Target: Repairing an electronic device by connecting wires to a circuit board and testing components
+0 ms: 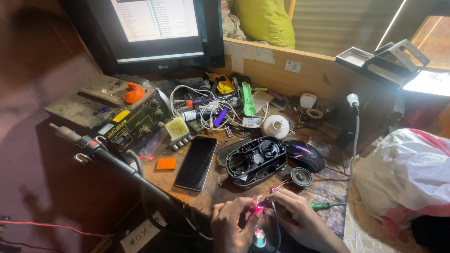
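- Cluttered wooden workbench (215,187) filled the view, a dark monitor (154,33) at its back edge; all places below are given relative to the open black speaker shell (255,160) at the bench's middle.
- Left hand (232,225), at the near edge below the shell: thumb and forefinger pinched a small part with a glowing red light (257,209), probably to hold it steady.
- Right hand (300,215), just right of the left: fingertips pressed onto the same small part; exact grip hard to tell, blurred.
- Thin red wires (277,186) ran from the pinched part up to a loose round speaker driver (301,176) lying just right of and below the shell, seemingly kept close because it was tethered.
- Green-handled screwdriver (323,205) lay just beside the right hand, within reach.
- Shell lay open side up: round cavities and black inner parts visible, nothing loose that I could tell.
- Black mouse (305,155) touched the shell's right side.
- Black phone (197,162) lay face up left of the shell; orange block (166,163) farther left.
- Soldering station (131,119) far left; its handpiece (89,145) jutted out over the bench edge.
- Tangle of cables and pens (211,110) behind the shell.
- White plastic bag (408,173) well right, off the bench; contents hidden.
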